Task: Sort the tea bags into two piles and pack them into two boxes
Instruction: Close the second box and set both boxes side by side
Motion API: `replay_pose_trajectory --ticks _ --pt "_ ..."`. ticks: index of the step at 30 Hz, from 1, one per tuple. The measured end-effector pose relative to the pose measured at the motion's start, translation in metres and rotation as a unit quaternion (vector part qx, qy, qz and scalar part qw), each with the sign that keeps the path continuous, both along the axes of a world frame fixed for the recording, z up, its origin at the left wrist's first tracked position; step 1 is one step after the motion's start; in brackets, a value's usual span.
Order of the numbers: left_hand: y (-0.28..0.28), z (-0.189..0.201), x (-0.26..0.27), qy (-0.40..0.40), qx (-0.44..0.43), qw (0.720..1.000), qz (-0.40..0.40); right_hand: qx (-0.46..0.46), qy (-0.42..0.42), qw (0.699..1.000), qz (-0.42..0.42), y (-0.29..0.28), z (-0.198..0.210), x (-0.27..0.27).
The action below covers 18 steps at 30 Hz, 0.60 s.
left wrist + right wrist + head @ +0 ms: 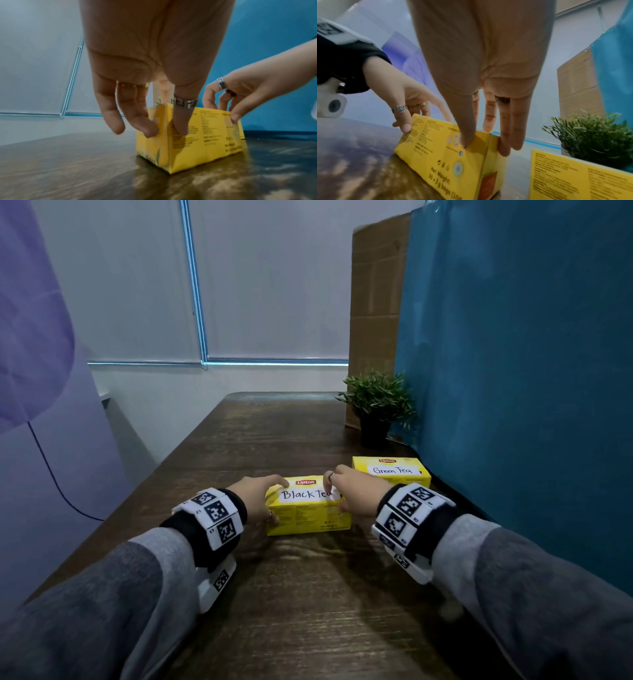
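A yellow Lipton box with a handwritten "Black Tea" label [308, 518] stands closed on the wooden table [274, 604]. My left hand [260, 498] grips its left end, thumb on the front face and fingers around the corner [166, 132]. My right hand [349, 491] grips the right end in the same way, thumb in front and fingers over the side and top [485, 147]. A second closed yellow box labelled "Green Tea" [390, 470] sits just behind and to the right, untouched. No loose tea bags show in any view.
A small potted plant [376, 402] stands behind the Green Tea box. A blue sheet [513, 371] walls off the right side, with a cardboard panel [376, 302] beyond it. A dark cable [51, 474] hangs off the table's left edge.
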<state>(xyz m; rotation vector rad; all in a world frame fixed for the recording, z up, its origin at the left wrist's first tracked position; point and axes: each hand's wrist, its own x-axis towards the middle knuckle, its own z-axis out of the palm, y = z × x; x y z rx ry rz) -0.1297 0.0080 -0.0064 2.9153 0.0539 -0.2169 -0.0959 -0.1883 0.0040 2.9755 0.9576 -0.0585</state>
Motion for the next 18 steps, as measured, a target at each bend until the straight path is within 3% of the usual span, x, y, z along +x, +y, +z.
replay_pose_trajectory --ticks 3,7,18 --pt "0.001 -0.004 0.016 -0.025 0.015 0.999 0.033 0.011 -0.032 0.999 -0.03 0.008 -0.005 0.023" --pt "-0.004 -0.012 0.036 -0.023 0.008 0.999 0.04 -0.05 -0.072 0.994 -0.066 0.014 -0.015 0.038" --pt "-0.017 -0.018 0.046 -0.018 0.005 1.0 0.017 -0.082 -0.03 0.992 -0.088 0.014 -0.011 0.032"
